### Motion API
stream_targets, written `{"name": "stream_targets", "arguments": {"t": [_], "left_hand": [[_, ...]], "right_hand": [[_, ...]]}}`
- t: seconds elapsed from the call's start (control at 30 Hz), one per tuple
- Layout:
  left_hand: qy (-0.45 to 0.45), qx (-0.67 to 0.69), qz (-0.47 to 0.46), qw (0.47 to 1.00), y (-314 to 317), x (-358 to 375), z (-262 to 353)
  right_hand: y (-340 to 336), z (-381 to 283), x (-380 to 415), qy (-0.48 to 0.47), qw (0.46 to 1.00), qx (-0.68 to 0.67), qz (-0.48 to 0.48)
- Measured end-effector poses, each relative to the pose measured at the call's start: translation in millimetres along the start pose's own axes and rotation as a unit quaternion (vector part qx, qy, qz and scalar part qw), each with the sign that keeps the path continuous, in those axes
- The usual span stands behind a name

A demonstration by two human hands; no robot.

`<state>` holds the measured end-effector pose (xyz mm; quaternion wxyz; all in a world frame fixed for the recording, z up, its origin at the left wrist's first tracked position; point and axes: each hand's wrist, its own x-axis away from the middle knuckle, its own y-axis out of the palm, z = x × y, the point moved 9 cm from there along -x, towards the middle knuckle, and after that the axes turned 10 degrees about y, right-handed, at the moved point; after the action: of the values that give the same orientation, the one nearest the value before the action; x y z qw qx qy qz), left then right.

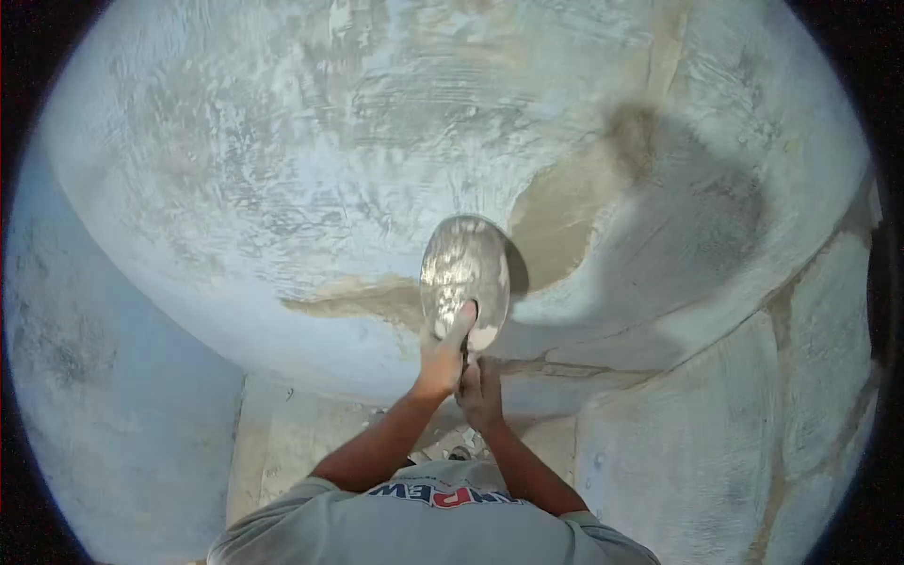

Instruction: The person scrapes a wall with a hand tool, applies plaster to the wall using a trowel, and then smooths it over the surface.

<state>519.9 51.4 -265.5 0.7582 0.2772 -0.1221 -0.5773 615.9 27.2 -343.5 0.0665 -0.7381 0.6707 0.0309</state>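
A shiny, silvery oval metal piece (461,273) is held up in front of the wall, its speckled face towards me. My left hand (441,363) is closed on its lower end, with the thumb laid over the face. Right beside and just below it, my right hand (481,400) has its fingers curled close to the left hand and the metal's lower edge. A narrow dark strip shows between the hands; what the right hand grips is hidden.
A rough, whitish plastered wall (282,188) fills the upper view, with a brown bare patch (556,226) and a brown streak (363,303). A dark shadow falls on the right. Smoother wall panels (678,452) stand at both sides, and small debris lies on the floor below.
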Motion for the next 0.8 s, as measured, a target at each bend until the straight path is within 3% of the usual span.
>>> {"name": "stream_targets", "arguments": {"t": [0.1, 0.2, 0.27, 0.4, 0.47, 0.57, 0.63, 0.7, 0.8], "left_hand": [[0.042, 0.059, -0.012, 0.997, 31.9, -4.7, 39.5], [0.035, 0.046, -0.029, 0.998, 40.7, -19.0, 58.0], [0.010, 0.015, -0.071, 0.997, 39.2, -19.3, 50.8], [-0.042, 0.007, -0.025, 0.999, 6.2, 5.2, -5.3], [0.027, -0.006, -0.014, 1.000, 11.2, 4.2, 11.9], [-0.023, 0.033, -0.048, 0.998, 34.1, -6.5, 48.0], [0.014, 0.032, -0.060, 0.998, 37.4, -18.9, 55.6], [0.042, 0.039, -0.046, 0.997, 26.0, -21.0, 40.3], [0.066, 0.068, -0.021, 0.995, 11.6, -4.7, 19.7]], "right_hand": [[0.5, -46.0, -1.4, 0.014, 0.998, -0.057, 0.017], [-0.2, -82.7, -18.3, -0.044, 0.998, -0.053, -0.013], [-1.5, -63.5, -21.6, -0.021, 0.999, -0.032, -0.007], [-2.3, -12.3, 3.2, -0.002, 1.000, -0.025, 0.006], [-2.0, -18.3, 7.5, 0.000, 0.997, -0.075, 0.012], [3.5, -36.1, -8.8, -0.033, 0.996, 0.087, -0.003], [3.5, -64.6, -22.6, 0.049, 0.996, 0.017, -0.075], [0.8, -51.4, -21.6, -0.039, 0.997, 0.064, -0.031], [-4.7, -22.1, -7.2, -0.029, 0.998, 0.050, 0.006]]}}
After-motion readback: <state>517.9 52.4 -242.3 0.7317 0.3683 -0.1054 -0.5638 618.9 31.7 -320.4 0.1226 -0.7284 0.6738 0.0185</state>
